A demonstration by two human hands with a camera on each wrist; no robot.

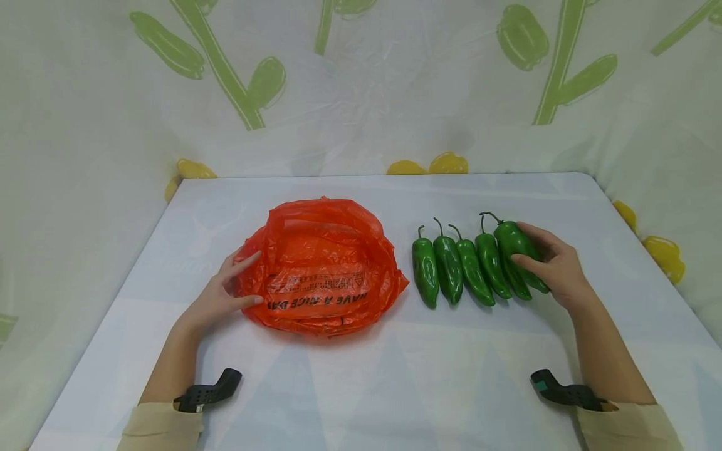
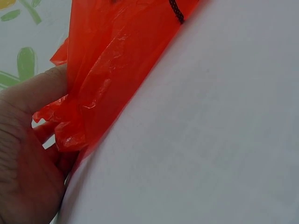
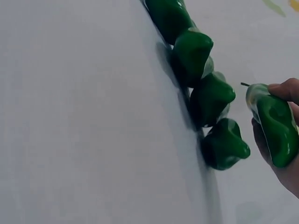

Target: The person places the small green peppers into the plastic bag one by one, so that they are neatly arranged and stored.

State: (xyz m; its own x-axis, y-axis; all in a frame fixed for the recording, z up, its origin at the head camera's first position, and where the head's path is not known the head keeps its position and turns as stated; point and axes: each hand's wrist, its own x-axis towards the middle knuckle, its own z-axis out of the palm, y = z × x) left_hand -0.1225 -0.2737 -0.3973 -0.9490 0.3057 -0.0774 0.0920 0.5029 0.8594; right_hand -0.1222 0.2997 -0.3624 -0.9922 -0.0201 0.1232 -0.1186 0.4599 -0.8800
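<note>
A red-orange plastic bag [image 1: 333,250] with dark printing lies left of centre, its mouth opened out. At its left side my left hand [image 1: 217,294] holds the crumpled edge, plastic [image 2: 70,135] bunched between thumb and fingers in the left wrist view. My right hand [image 1: 558,269] grips a green chili pepper [image 1: 513,241] from its right side. In the right wrist view that pepper [image 3: 278,133] is raised off the table, apart from the others. Several more green chili peppers [image 1: 448,269] lie side by side in a row, stems pointing away; the held one partly covers the rightmost.
The white table [image 1: 361,388] extends in front of the bag and peppers. Behind it hangs a pale sheet [image 1: 395,94] with green and yellow plant patterns. Black wrist devices [image 1: 209,391] sit at both sleeve cuffs.
</note>
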